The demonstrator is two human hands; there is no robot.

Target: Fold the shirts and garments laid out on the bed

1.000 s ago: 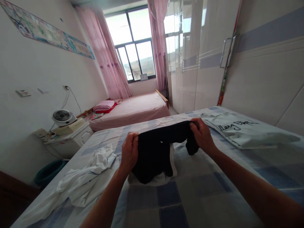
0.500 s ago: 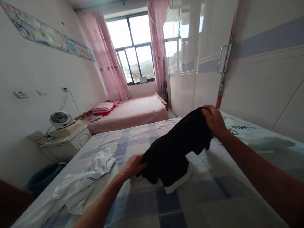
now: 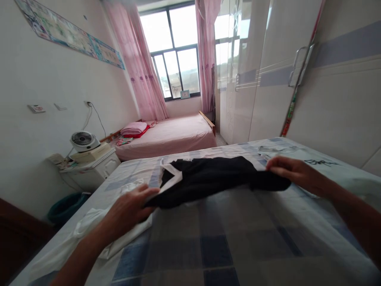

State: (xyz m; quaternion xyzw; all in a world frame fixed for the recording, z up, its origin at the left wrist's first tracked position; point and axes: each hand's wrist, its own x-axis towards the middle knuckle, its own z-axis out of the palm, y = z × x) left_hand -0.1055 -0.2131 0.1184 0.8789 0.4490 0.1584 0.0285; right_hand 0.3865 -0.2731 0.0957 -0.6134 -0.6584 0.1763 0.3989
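On the checked bed sheet (image 3: 226, 246), the black garment (image 3: 208, 178) lies stretched out long and flat. Its cloth looks soft and floppy, with a white band at one end. The left hand (image 3: 127, 208) pinches that near end, and the right hand (image 3: 293, 171) presses down on the far end. A crumpled white shirt (image 3: 98, 230) lies just under the left hand. Those fingers could grab it too and drag it along.

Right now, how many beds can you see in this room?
2. The near bed, under a blue checked sheet, is where both hands spread a black garment. The far bed, with a pink cover, stands below the window. Any others would be out of view.
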